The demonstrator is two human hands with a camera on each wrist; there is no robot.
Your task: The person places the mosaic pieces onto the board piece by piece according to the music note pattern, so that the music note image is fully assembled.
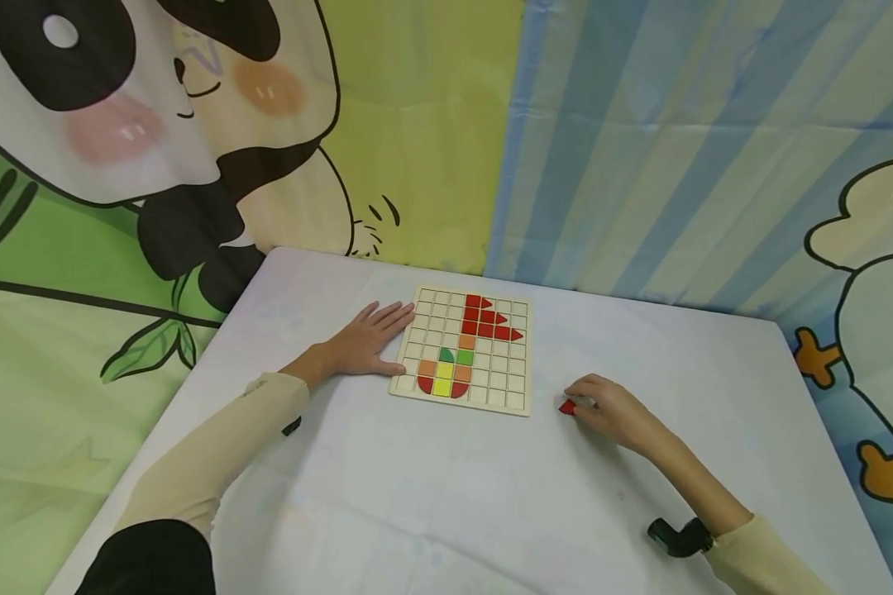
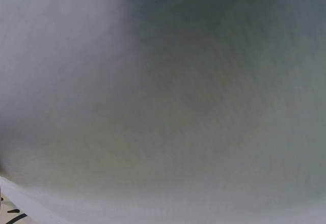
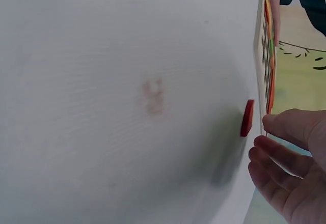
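A square wooden grid board (image 1: 499,376) lies on the white table with colored pieces set in its cells. Red squares and pointed red pieces (image 1: 484,321) form rows in its upper part; orange, green, yellow and red pieces (image 1: 443,377) are grouped lower left. Fingers spread, my left hand (image 1: 368,340) rests flat at the board's left edge. To the right of the board, my right hand (image 1: 613,409) is beside a small red piece (image 1: 568,406) on the table. The right wrist view shows that red piece (image 3: 247,118) just beyond the thumb and loosely bent fingers, with a gap between.
White cloth covers the table (image 1: 417,479). Behind it hangs a printed curtain (image 1: 417,124) with a panda and stripes. A dark device (image 1: 677,537) sits at my right wrist. In the left wrist view, only blurred pale cloth (image 2: 153,132) fills most of the frame.
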